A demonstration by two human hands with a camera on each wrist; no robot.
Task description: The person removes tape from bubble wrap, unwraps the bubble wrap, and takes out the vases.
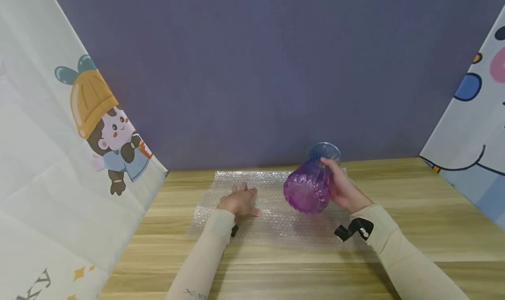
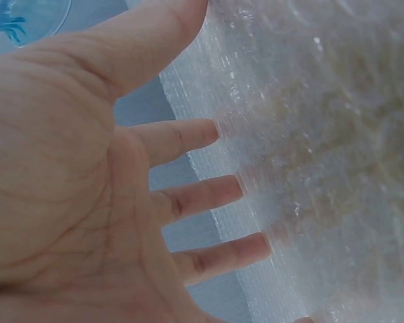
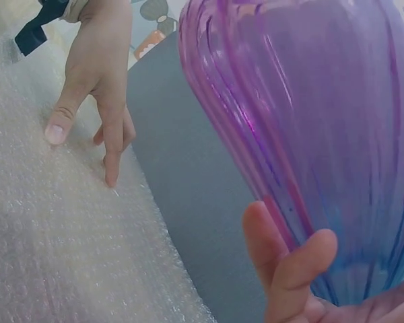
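A ribbed glass vase [image 1: 307, 188], purple at its round body and blue toward the flared rim, is held tilted by my right hand [image 1: 345, 189]. The fingers curl around its narrower blue neck, as the right wrist view shows of the vase [image 3: 303, 121]. Its base faces toward me, above a sheet of bubble wrap [image 1: 272, 230] spread on the table. My left hand [image 1: 239, 201] rests on the left part of that sheet with fingers spread. In the left wrist view its fingertips touch the bubble wrap [image 2: 337, 168], and nothing is gripped.
The wood-grain table [image 1: 284, 278] reaches back to a grey-blue upright panel [image 1: 276, 72]. White cloth with cartoon prints hangs at the left [image 1: 39, 138] and right [image 1: 473, 129] sides. Dark camera straps [image 1: 357, 229] sit on the wrists.
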